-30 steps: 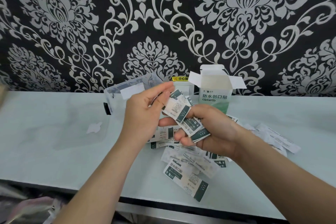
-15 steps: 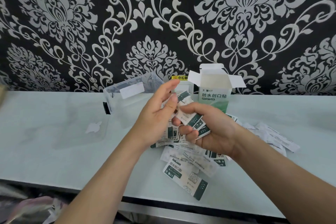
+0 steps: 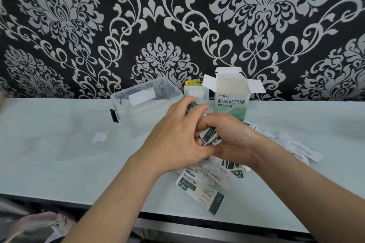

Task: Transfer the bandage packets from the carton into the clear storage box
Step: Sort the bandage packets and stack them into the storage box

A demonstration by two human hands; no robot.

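A white-and-green carton (image 3: 231, 102) stands upright with its top flaps open at the back of the table. Left of it sits the clear storage box (image 3: 146, 104), open on top with a white label. My right hand (image 3: 233, 140) grips a bunch of green-and-white bandage packets (image 3: 209, 135) in front of the carton. My left hand (image 3: 177, 138) closes over the same bunch from the left, its fingers curled round the packets and against my right fingers. More loose packets (image 3: 200, 189) lie on the table under and in front of my hands.
The box's clear lid (image 3: 98, 138) lies flat on the table to the left. Several white packets (image 3: 302, 148) are scattered at the right. A small white block with a yellow sticker (image 3: 194, 90) stands against the patterned wall. The table's front edge (image 3: 177, 217) runs below my forearms.
My left hand moved right and down from pinching a single packet at the top to closing over the bunch. My right hand stayed in place with the packets.
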